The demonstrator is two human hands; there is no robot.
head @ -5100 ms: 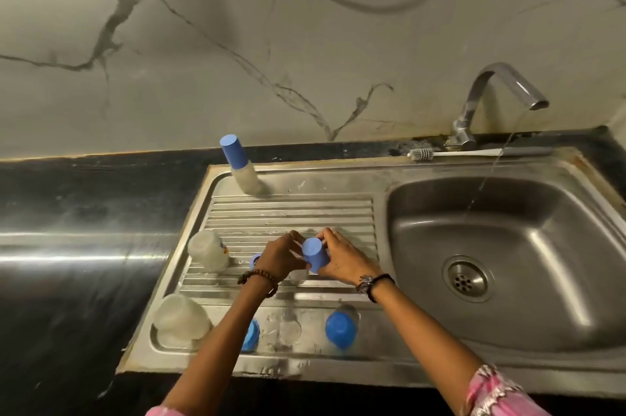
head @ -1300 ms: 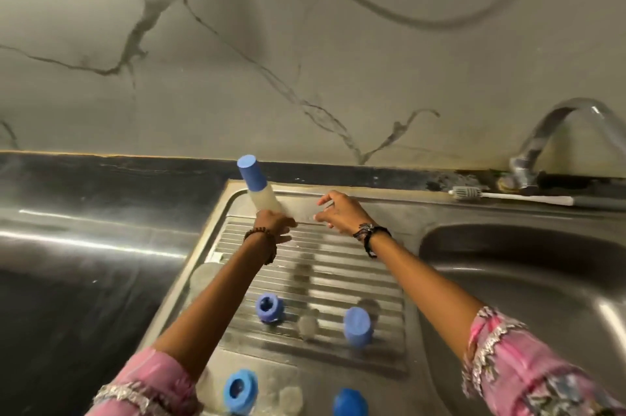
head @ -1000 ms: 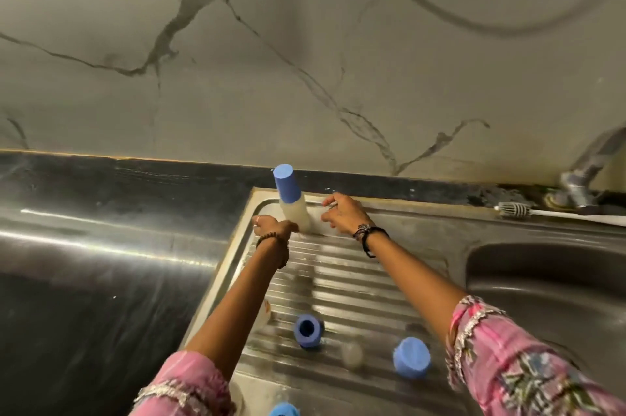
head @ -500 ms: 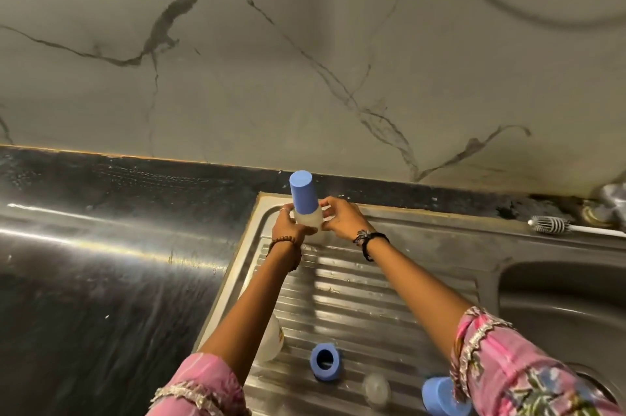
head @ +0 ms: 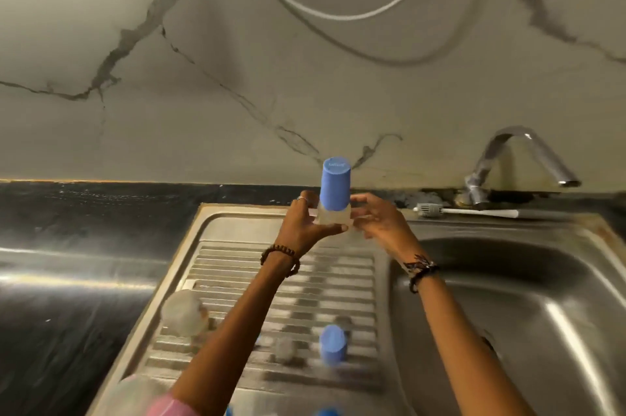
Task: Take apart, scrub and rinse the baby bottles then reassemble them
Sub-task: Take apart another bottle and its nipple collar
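Observation:
A baby bottle with a tall blue cap and a clear body is held up above the back of the steel drainboard. My left hand grips the clear body from the left, thumb under it. My right hand holds the same body from the right with its fingertips. Lower on the drainboard lie a clear bottle body, a loose blue cap and a clear teat; all are blurred.
The sink basin lies to the right, with the tap at its back corner. A bottle brush rests on the ledge behind the basin. Dark counter extends left. More blue parts show at the bottom edge.
Both hands have lifted the blue-capped bottle off the back of the drainboard and brought it toward me. The view has swung right, so the tap and basin show again.

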